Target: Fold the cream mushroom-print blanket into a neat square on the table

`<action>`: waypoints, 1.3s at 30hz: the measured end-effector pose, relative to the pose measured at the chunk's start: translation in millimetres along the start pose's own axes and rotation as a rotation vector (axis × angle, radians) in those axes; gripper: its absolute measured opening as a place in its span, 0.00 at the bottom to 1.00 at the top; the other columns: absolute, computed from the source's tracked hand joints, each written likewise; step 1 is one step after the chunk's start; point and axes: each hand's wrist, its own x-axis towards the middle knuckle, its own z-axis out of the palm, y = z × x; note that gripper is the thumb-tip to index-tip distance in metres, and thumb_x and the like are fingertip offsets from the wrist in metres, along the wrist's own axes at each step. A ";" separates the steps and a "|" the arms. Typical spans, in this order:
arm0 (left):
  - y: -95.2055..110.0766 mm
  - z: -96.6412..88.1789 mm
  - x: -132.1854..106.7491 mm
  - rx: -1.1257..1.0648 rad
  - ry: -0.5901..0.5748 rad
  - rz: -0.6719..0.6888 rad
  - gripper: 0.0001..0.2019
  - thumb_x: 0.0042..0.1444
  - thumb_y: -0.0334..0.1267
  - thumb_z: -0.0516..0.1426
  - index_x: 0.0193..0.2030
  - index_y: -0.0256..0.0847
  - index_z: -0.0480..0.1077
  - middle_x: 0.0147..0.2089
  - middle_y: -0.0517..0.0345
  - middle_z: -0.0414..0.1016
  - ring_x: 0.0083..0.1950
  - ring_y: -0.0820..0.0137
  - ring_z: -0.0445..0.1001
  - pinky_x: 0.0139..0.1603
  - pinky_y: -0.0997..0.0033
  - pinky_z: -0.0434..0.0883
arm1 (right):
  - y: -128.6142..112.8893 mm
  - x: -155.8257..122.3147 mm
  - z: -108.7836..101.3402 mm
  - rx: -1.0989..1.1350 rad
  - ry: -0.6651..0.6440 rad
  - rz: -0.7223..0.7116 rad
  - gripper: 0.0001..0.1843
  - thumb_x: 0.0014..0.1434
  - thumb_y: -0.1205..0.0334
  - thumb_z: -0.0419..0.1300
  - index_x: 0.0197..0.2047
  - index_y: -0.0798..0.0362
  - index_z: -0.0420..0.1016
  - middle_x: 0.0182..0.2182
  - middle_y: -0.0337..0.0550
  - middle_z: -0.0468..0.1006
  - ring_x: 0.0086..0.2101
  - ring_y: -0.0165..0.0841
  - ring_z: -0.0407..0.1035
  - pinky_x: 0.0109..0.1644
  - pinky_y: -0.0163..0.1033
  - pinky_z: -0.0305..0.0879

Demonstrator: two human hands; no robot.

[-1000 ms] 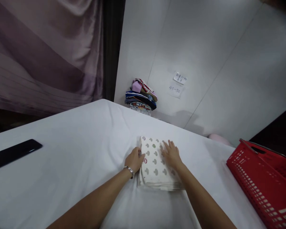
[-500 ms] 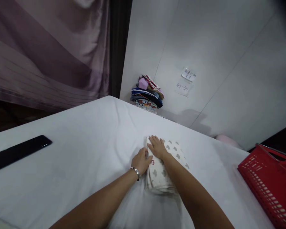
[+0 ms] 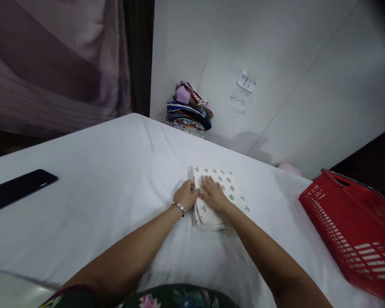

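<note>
A folded white cloth [image 3: 226, 188] printed with small grey, red and green shapes lies in the middle of the white-covered table [image 3: 109, 171]. My left hand [image 3: 186, 198], with a bracelet at the wrist, is curled and pinches the cloth's left edge. My right hand [image 3: 214, 195] lies flat on the cloth's left part, fingers stretched out and pressing down, right beside my left hand.
A red plastic basket [image 3: 356, 239] stands at the right edge of the table. A stack of folded coloured clothes [image 3: 190, 111] sits at the far edge against the wall, under two paper notes [image 3: 244, 90]. A black flat object [image 3: 16, 190] lies at the left.
My right hand slid from the cloth's right side to its left part, next to my left hand. My left hand stays on the left edge. The view shifted closer.
</note>
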 end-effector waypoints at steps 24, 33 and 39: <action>5.1 -11.7 -0.7 0.030 -0.112 -0.002 0.19 0.51 0.55 0.50 0.21 0.43 0.57 0.21 0.63 0.65 0.26 0.70 0.64 0.25 0.73 0.53 | 90.5 -105.9 -6.3 0.306 0.502 0.469 0.24 0.58 0.54 0.51 0.55 0.56 0.66 0.52 0.51 0.70 0.50 0.39 0.65 0.55 0.45 0.60; 4.7 -13.9 -1.1 0.137 -0.139 -0.015 0.15 0.53 0.51 0.50 0.23 0.43 0.59 0.26 0.59 0.70 0.31 0.66 0.68 0.27 0.71 0.54 | 115.3 -93.1 2.5 0.443 0.296 0.623 0.30 0.52 0.55 0.57 0.57 0.58 0.65 0.51 0.49 0.71 0.50 0.39 0.66 0.54 0.40 0.59; 1.5 -11.9 -3.4 0.037 -0.086 -0.043 0.14 0.51 0.50 0.52 0.37 0.42 0.62 0.34 0.55 0.73 0.36 0.64 0.71 0.32 0.70 0.60 | 118.3 -73.3 -16.6 0.489 0.195 0.666 0.32 0.50 0.47 0.59 0.55 0.57 0.67 0.51 0.53 0.71 0.52 0.44 0.64 0.54 0.41 0.60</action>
